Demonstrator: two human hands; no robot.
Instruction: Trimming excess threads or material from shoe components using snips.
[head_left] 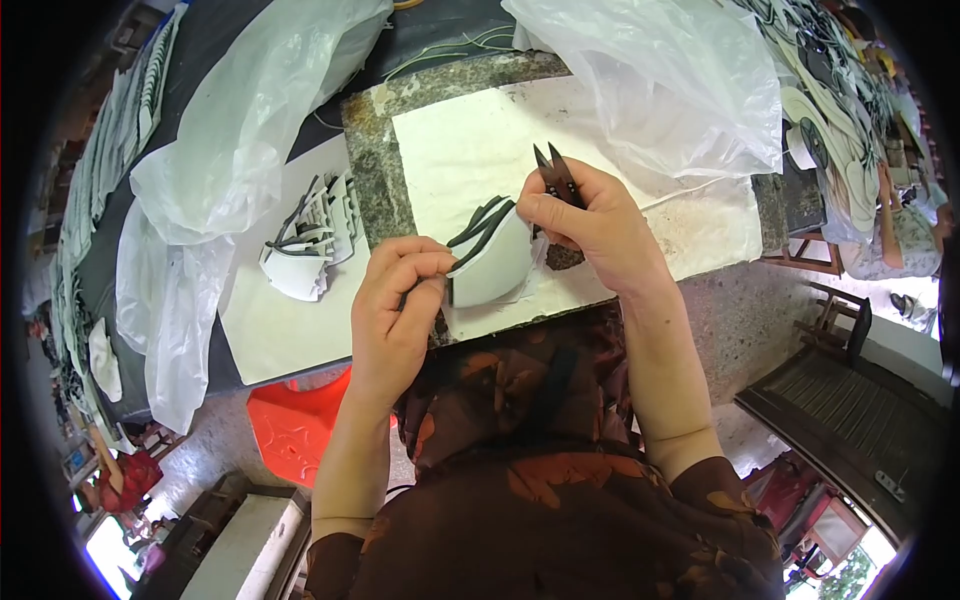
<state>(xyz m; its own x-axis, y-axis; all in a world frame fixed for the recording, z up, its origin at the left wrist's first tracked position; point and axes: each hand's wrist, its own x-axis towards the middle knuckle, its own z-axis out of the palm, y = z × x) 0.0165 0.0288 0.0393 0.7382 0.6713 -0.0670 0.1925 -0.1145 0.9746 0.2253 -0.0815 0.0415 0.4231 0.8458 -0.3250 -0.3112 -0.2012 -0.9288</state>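
Left hand (pixel 395 300) pinches the thin, flexible white cut piece (pixel 490 265) at its left edge; right hand (pixel 590 225), closed around black thread snips (pixel 558 175), steadies its dark-trimmed top.

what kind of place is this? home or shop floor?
Likely a small workshop for hand-trimming cut pieces. The right hand holds black thread snips, both hands grip a white curved piece with dark strips, and a pile of similar white pieces lies left.

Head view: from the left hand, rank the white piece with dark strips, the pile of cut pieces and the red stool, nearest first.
1. White piece with dark strips: pinched by the left hand.
2. Pile of cut pieces: up-left on the board.
3. Red stool: below, on the floor; close to the pile's distance, less certain.
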